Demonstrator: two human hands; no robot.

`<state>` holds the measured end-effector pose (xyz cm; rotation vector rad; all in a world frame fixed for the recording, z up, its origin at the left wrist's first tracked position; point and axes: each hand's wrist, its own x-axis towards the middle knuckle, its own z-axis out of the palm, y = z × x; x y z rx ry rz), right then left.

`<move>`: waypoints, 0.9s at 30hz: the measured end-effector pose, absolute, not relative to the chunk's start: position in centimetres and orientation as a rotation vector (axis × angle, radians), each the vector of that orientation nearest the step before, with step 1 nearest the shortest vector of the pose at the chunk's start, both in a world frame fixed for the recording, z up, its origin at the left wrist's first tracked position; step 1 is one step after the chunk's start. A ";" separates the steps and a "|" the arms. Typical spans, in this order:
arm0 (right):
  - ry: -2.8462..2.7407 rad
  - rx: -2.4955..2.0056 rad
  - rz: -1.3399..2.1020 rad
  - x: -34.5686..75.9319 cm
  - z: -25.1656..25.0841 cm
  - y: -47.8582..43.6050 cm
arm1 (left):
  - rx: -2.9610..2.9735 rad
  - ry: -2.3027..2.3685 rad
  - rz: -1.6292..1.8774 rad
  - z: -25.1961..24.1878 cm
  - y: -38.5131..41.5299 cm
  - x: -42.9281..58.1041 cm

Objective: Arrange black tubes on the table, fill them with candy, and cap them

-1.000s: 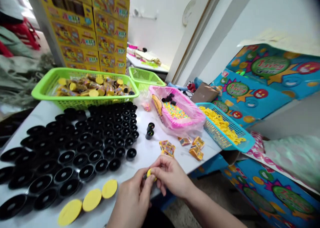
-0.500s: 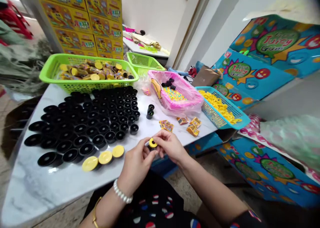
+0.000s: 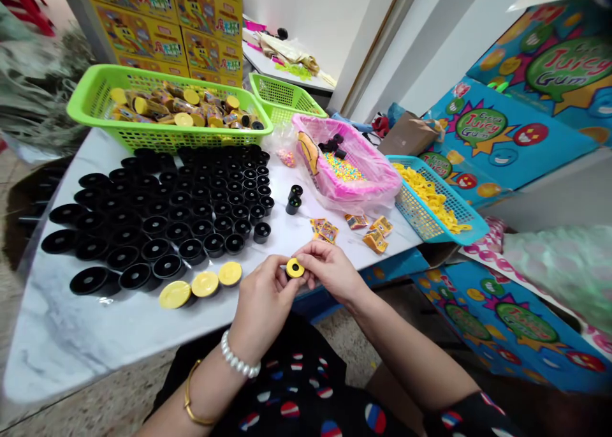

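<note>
In the head view, the left hand (image 3: pixel 265 303) and the right hand (image 3: pixel 329 272) sit at the near edge of the white marble surface (image 3: pixel 95 341). The fingers (image 3: pixel 313 252) of both hands are closed from either side on a small black cap (image 3: pixel 295 268) with a yellow ring on top, held just above that edge. Just left of the hands, three yellow-topped caps (image 3: pixel 205 284) lie in a row, touching the rows of black caps (image 3: pixel 182 214) that cover the surface's left half. Toward the far edge sit a green basket (image 3: pixel 86 102) of wrapped sweets, a pink tray (image 3: pixel 377 194) of coloured candy and a blue basket (image 3: pixel 425 217) of yellow pieces. Small printed packets (image 3: pixel 325 230) lie near the right edge.
</note>
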<state>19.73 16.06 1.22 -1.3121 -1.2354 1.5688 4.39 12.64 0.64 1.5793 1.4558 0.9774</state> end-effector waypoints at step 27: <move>-1.393 -1.293 1.618 19.8 1.6 14.5 | 1.262 1.044 0.705 1.3 12.7 3.4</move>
